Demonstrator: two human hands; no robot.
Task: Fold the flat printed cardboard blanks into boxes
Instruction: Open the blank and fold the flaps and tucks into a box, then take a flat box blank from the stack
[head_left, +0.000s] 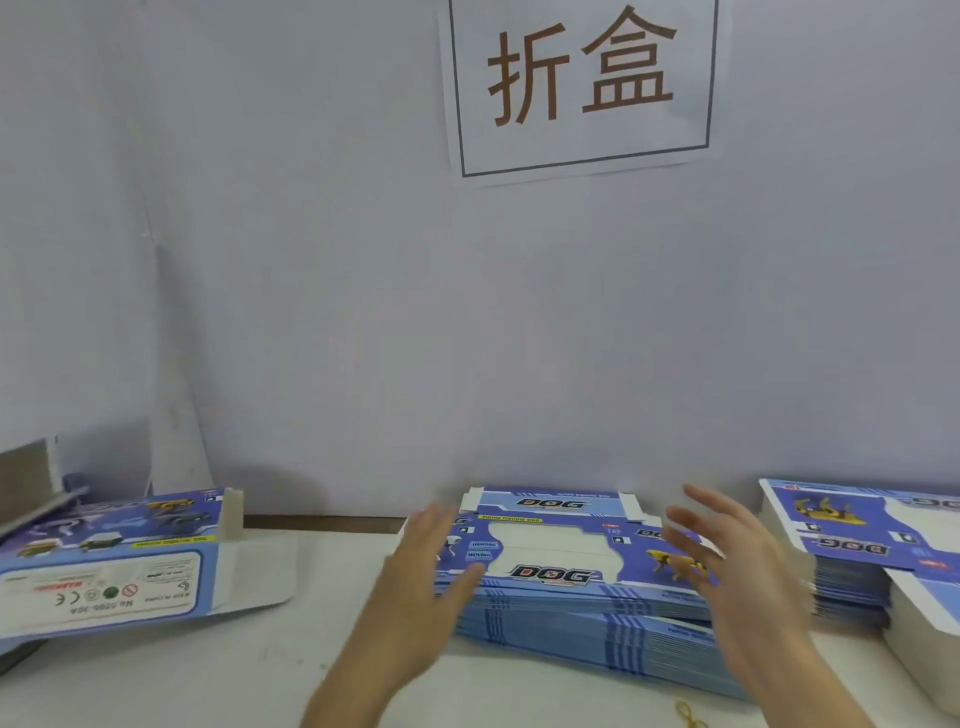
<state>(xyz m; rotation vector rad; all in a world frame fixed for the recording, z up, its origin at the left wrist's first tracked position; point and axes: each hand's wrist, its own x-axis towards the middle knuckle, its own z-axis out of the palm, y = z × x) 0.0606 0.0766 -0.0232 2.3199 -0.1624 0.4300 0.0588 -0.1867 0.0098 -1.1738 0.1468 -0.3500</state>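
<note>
Blue printed blanks (566, 566); white sign (582, 83), brown characters.

Soft, even, cool light fills the room, with faint shadows along the wall (311, 312). Both hands are motion-blurred. Wide-angle bending curves the edges, and the far left looks soft.

A white table (322, 670) carries a stack of flat blue blanks (597, 618) at its centre. A folded box (119, 566) lies at nine o'clock, a second stack (862, 561) at three, and a yellow rubber band (688, 713) at five.
</note>
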